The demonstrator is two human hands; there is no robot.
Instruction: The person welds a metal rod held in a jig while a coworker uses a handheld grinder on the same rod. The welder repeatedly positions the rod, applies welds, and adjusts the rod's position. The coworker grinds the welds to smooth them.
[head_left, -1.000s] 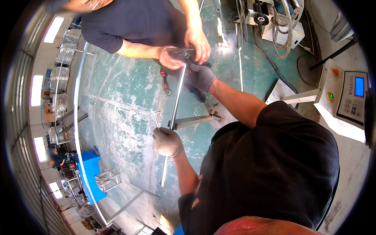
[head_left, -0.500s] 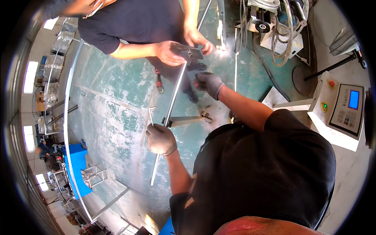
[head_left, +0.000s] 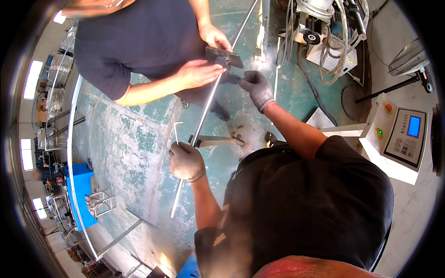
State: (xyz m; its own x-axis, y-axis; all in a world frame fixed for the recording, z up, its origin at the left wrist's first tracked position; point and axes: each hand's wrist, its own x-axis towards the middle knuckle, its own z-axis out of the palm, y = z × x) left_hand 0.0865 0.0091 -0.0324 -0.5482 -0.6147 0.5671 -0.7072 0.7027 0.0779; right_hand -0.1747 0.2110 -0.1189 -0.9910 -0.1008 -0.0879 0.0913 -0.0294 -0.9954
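My left hand (head_left: 187, 161), in a grey-brown knit glove, is closed around an L-shaped hex key (head_left: 176, 131), its short end pointing up. It is beside a long silver metal bar (head_left: 207, 106) that runs diagonally across the view; whether it also grips the bar is hidden. My right hand (head_left: 257, 89), gloved too, is apart from the bar, fingers drawn together; anything between them is too small to make out. Just beyond it, a black flat plate (head_left: 224, 57) sits at the bar, with a co-worker's hand (head_left: 200, 74) against it and the other hand (head_left: 215, 37) behind it.
A stand arm (head_left: 215, 141) meets the bar near my left hand. On the right are a control box (head_left: 402, 139) with a blue screen, a fan (head_left: 408, 58) and a machine with looped hoses (head_left: 331, 39). A blue bin (head_left: 82, 194) and a curved metal rail (head_left: 70, 148) are on the left.
My right hand has risen and moved slightly right. The co-worker's near hand has slid off the plate's left end to below it. My left hand keeps the hex key, shifted slightly left.
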